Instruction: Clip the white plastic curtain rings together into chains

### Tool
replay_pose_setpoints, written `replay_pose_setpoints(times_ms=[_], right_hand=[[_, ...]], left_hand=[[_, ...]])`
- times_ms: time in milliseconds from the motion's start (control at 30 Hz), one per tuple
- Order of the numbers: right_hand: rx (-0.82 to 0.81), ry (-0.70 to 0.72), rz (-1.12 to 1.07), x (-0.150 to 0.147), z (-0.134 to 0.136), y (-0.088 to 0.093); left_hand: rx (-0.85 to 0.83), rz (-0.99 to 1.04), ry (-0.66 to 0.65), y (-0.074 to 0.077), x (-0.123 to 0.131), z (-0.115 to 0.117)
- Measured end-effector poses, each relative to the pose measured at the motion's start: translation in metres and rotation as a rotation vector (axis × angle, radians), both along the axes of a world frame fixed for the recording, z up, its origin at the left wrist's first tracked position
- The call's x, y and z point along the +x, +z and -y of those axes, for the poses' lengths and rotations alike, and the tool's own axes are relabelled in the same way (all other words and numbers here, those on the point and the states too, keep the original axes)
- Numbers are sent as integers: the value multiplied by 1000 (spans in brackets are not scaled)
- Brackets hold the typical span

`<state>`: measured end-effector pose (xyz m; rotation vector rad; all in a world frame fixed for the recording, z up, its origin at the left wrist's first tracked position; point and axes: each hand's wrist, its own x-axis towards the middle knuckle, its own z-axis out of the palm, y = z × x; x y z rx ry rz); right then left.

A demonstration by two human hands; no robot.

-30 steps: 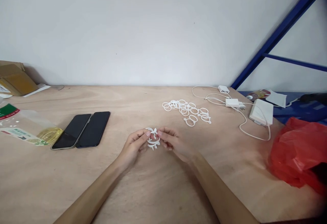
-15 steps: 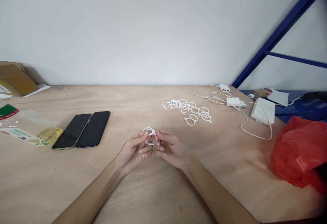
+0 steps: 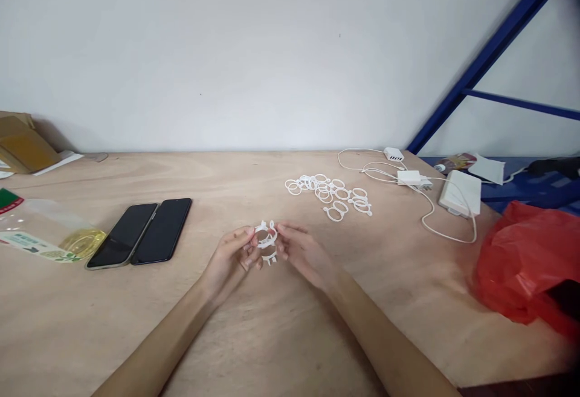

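Observation:
A white plastic ring clip (image 3: 267,245) with small tabs is held between my two hands, just above the wooden table. My left hand (image 3: 232,254) pinches its left side with thumb and fingers. On the opposite side, the fingers of my right hand (image 3: 304,253) close on the clip's edge; their exact contact is partly hidden. Beyond my right hand lies a loose pile of similar white rings (image 3: 324,190), many of them joined in pairs.
To the left, two dark phones (image 3: 144,234) lie side by side near a clear plastic bag (image 3: 49,228) with something yellow inside. A cardboard box (image 3: 27,143) is at the back left. White chargers (image 3: 408,177) with cables and a red plastic bag (image 3: 521,264) are on the right.
My hands have moved slightly apart and the ring clip has turned, so its tabs and ring openings show more. The view has shifted slightly.

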<state>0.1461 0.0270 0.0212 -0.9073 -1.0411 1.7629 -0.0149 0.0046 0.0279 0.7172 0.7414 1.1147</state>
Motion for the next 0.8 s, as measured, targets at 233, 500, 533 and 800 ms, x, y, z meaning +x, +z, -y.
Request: replay_pose_setpoints(times_ms=[233, 500, 533, 800], right_hand=[[411, -575, 1345, 59, -29, -15], [179, -402, 1511, 72, -34, -18], [174, -400, 1502, 72, -35, -19], [420, -237, 774, 48, -21, -7]], left_hand=[[429, -1123, 228, -8, -10, -2], [592, -1277, 265, -12, -7, 1], [590, -1251, 269, -11, -7, 1], [464, -1027, 266, -7, -4, 1]])
